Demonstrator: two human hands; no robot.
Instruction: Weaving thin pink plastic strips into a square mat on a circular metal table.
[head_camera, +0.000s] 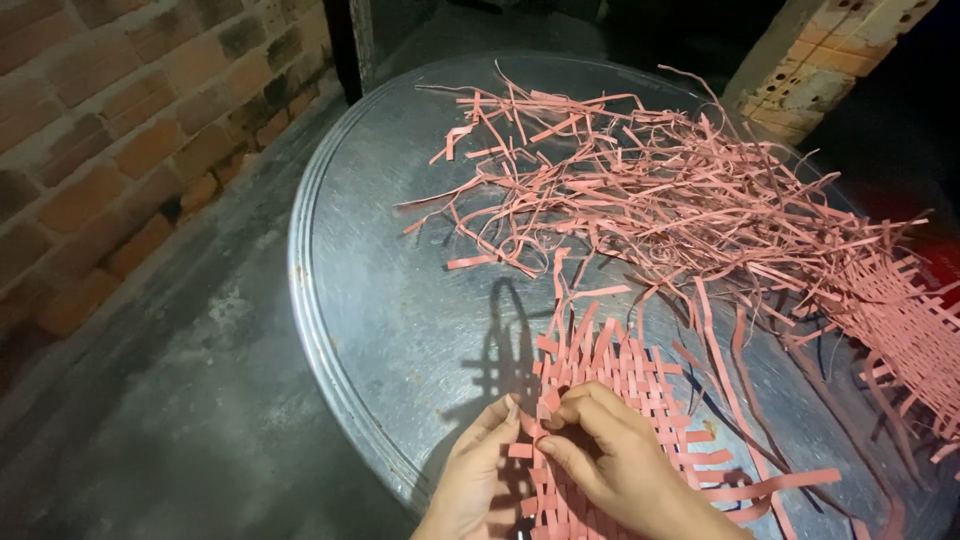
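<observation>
I am partway through weaving a flat mat of pink strips, and by my reckoning the step in hand is working one strip into the left edge of the weave, where the crossings are already tight. My left hand comes in from below with its fingers curled and drawn close together, the tips touching the mat's edge and seeming to pinch a short strip end there; how firmly, I cannot tell. My right hand lies over the woven part, fingers bent and pressed together, the thumb and forefinger nipping a strip just beside the left hand's fingertips — the two hands nearly touch. The mat rests on the near part of a round metal tray, right under my hands, with unwoven strip ends fanning up and out from its far side. A loose heap of pink strips lies further back on the tray, well apart from my hands, and a second woven piece sits at the right edge. The next move, I judge, calls for small, careful fingertip work — easing the pinched strip over and under its neighbours without pulling the finished rows loose.
</observation>
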